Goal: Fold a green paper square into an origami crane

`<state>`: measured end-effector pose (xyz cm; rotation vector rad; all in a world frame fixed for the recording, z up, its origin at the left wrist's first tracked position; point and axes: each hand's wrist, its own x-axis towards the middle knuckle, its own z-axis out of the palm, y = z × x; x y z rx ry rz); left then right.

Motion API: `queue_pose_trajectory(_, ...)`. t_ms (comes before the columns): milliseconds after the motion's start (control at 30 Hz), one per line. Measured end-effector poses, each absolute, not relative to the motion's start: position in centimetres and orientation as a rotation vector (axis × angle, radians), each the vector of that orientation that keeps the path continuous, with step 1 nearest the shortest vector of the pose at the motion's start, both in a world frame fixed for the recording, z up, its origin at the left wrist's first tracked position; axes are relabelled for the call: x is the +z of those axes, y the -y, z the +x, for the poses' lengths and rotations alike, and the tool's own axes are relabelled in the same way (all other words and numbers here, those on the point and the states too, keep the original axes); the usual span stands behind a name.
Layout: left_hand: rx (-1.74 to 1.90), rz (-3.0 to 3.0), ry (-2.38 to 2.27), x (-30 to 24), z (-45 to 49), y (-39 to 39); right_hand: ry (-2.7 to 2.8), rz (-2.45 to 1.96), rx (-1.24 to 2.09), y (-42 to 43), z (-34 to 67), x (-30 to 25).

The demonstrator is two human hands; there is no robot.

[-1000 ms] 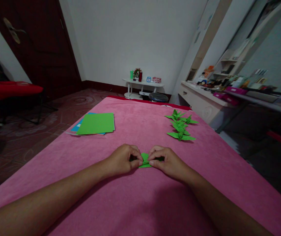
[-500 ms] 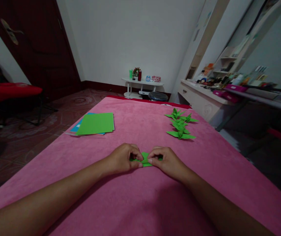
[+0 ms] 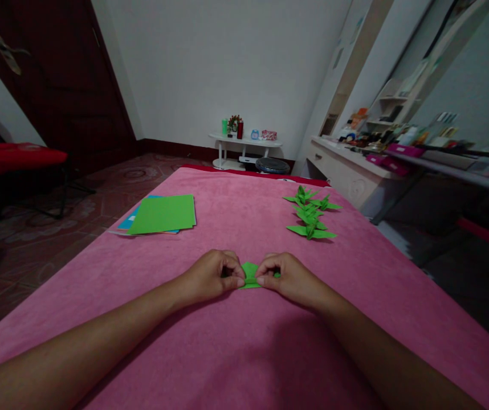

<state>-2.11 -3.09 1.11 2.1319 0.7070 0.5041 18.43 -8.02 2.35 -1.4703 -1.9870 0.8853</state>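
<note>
A small folded piece of green paper (image 3: 250, 273) lies on the pink cloth (image 3: 244, 341) in the middle of the view. My left hand (image 3: 212, 277) pinches its left side with curled fingers. On the paper's right side my right hand (image 3: 285, 276) pinches it the same way. Most of the paper is hidden under my fingers. The two hands almost touch at the fingertips.
A stack of flat sheets, green on top and blue beneath (image 3: 162, 214), lies at the far left of the cloth. Several finished green folded figures (image 3: 309, 213) sit at the far right. A white low table (image 3: 244, 147) and a dresser (image 3: 347, 176) stand beyond.
Both hands keep pinching the green paper with only small finger movements. The view has shifted slightly, so everything sits a little further left and lower.
</note>
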Motion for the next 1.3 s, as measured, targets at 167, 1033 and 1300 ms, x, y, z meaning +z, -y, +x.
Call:
queue_pose_trajectory(167,0.504,2.205,-0.753,1.0,-1.9,3.3,2.04,-1.518,0.799,8.2,18.3,2.3)
queue_pose_trajectory(1033,0.463,2.246,-0.83,1.4,-1.9,3.6,2.088,-1.684,0.773,7.7,18.2,2.0)
queue_pose_trajectory(1300,0.449,2.239,-0.79,1.7,-1.9,3.6,2.098,-1.779,0.691,7.8,17.8,3.1)
